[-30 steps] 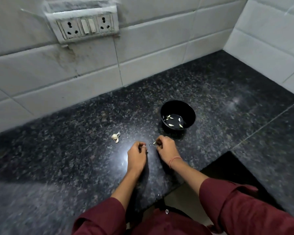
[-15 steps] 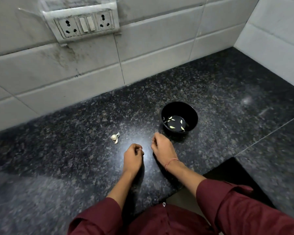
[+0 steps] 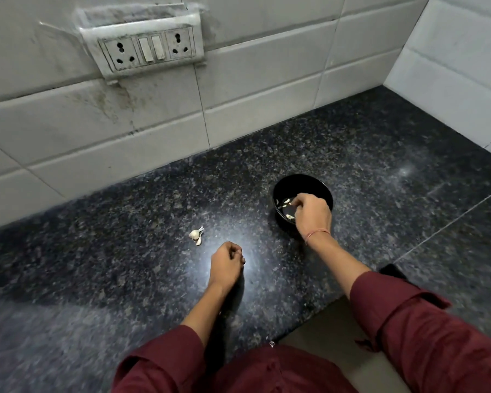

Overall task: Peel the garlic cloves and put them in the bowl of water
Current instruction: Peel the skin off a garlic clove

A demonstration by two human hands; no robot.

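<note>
A small black bowl (image 3: 318, 185) of water stands on the dark granite counter, with several pale peeled garlic cloves (image 3: 283, 206) floating in it. My right hand (image 3: 312, 215) hangs over the bowl's near side, fingers bunched and pointing down into it, with a pale clove at the fingertips. My left hand (image 3: 226, 265) rests on the counter in front of me, its fingers curled against the thumb; what it holds, if anything, is hidden. A bit of garlic bulb with a loose clove (image 3: 196, 235) lies on the counter to the left of both hands.
The granite counter (image 3: 380, 171) runs back to a white tiled wall and into a corner at the right. A switch and socket plate (image 3: 150, 49) is fixed to the wall. The counter's front edge steps back by my right sleeve (image 3: 408, 321).
My right hand has moved from beside my left hand forward and right to over the bowl. My left hand has stayed on the counter.
</note>
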